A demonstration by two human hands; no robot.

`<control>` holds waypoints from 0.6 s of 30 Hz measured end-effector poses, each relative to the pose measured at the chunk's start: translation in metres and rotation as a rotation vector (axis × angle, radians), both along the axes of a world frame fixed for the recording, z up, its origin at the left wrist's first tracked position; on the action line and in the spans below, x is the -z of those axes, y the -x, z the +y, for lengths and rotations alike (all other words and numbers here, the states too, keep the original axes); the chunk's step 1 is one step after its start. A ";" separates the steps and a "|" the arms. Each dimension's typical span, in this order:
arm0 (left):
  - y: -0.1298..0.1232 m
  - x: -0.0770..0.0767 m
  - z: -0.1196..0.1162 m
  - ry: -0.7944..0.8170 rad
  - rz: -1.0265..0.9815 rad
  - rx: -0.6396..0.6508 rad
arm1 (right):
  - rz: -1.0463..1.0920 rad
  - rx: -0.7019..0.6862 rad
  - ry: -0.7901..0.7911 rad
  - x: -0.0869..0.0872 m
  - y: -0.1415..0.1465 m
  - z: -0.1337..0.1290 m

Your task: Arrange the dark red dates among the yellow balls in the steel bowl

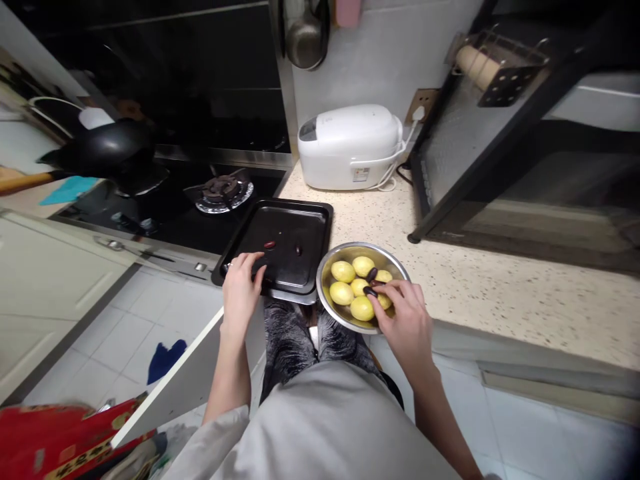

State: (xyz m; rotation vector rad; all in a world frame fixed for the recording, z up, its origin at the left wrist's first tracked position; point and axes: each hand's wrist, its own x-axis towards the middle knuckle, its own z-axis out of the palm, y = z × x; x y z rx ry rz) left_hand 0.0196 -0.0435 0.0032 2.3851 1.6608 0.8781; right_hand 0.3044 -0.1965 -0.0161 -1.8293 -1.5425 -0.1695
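Counter [475, 287] held a black tray [280, 217] bearing two dark grapes [299, 250], and just beside it a metal bowl [349, 322] of yellow fruit [343, 272] and more grapes. The left hand [240, 290] was at the tray's near edge, thumb parted from fingers; the right hand [407, 320] pinched a grape [370, 291] above the bowl.

Both arms reach forward from the torso, hands well apart. Left hand [241, 287]: back up, fingers bent forward and curling to the right, thumb [259, 277] set off below them, a gap between the tips. Left forearm [230, 373] bare up to a light grey sleeve [220, 433]. Right hand [406, 320]: angled inward to the left, fingers bent, thumb [381, 313] drawn near the index fingertip; exact closure unclear. Right forearm [440, 407] bare, slanting down to the lower edge of view.
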 end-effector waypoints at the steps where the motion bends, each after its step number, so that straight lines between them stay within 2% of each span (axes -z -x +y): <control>1: 0.006 0.003 0.004 -0.001 0.028 -0.030 | -0.017 0.001 0.001 0.001 -0.001 0.000; 4: 0.020 0.010 0.014 0.035 0.099 -0.068 | -0.049 -0.011 -0.021 0.003 -0.005 0.000; 8: 0.026 0.018 0.020 0.109 0.133 -0.022 | -0.051 -0.013 -0.046 0.004 -0.007 0.000; 18: 0.024 0.017 0.013 0.241 0.119 0.137 | -0.003 -0.038 -0.071 0.002 -0.007 -0.002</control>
